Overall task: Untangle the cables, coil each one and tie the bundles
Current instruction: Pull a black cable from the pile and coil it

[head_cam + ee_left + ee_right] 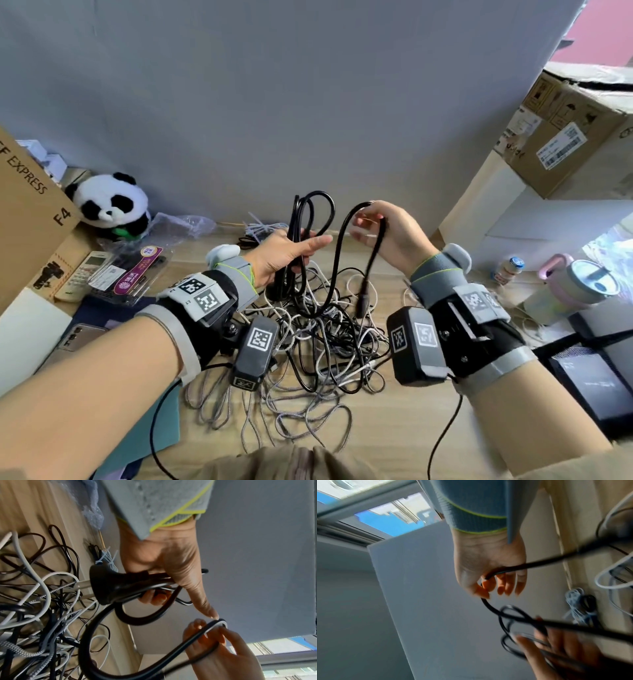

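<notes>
Wooden desk (pixel 394 428), grey backdrop behind. Nearest me, the tangle of cables (pixel 308 346) lies on the desk below both wrists. Above it, the left hand (pixel 284 255) grips a part-made coil of black cable (pixel 310 219), loops standing upright. The right hand (pixel 390 233), just beside, pinches the next arch of that cable; its free end with a plug (pixel 363 298) hangs down. Judgement: next loop travels leftward into the left hand. Beyond, tied bundles (pixel 260 229) sit by the backdrop.
</notes>
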Motion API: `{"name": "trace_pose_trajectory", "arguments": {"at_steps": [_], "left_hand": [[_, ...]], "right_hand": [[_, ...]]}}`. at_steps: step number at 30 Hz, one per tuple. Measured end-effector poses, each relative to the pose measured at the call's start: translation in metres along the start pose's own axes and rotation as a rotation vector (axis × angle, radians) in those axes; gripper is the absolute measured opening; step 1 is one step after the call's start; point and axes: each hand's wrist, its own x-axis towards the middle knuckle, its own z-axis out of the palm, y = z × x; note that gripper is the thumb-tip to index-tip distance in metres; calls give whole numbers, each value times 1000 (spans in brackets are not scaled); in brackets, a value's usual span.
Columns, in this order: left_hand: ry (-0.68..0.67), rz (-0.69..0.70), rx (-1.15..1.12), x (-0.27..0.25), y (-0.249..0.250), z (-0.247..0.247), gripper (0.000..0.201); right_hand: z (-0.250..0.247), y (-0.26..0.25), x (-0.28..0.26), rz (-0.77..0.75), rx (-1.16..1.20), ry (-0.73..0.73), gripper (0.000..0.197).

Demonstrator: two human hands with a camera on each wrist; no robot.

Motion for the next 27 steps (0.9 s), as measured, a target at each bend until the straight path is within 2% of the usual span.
{"name": "trace_pose_trajectory", "arguments": {"at_steps": [2, 3, 7, 9, 12, 14, 17, 18, 21, 22, 23, 24, 27], "left_hand": [[-16, 28, 77, -2, 3, 9, 13], [-36, 39, 101, -3, 3, 12, 9], [-83, -101, 18, -3, -1, 19, 9], [-110, -145, 21, -2, -2, 20, 17], [-192, -167, -52, -6, -2, 21, 27], [-193, -192, -100, -7, -5, 22, 30], [-134, -150, -40, -2, -13, 26, 9], [-130, -134, 19, -1, -14, 26, 5], [-161, -114, 211, -1, -15, 27, 14], [-164, -112, 277, -2, -16, 27, 16], [-171, -100, 342, -2, -15, 28, 15], [-178, -80, 406, -2, -15, 30, 12], [-211, -19, 556, 0, -12, 38, 19]], "right_hand": [[6, 9, 2, 44, 198, -13, 22], [8, 14, 2, 62, 253, -22, 22], [17, 28, 3, 98, 380, -8, 18], [23, 31, 1, 110, 461, 8, 19], [28, 32, -3, 110, 445, 6, 23], [30, 33, -7, 133, 390, -13, 24], [34, 39, -8, 126, 339, 16, 12], [32, 43, -7, 99, 284, 43, 18], [23, 58, 0, 82, -54, 35, 81], [22, 63, 1, 86, -143, 32, 95], [21, 68, 1, 76, -199, 52, 99], [20, 73, 3, 55, -240, 94, 94], [20, 80, 5, -44, -305, 239, 51]]}}
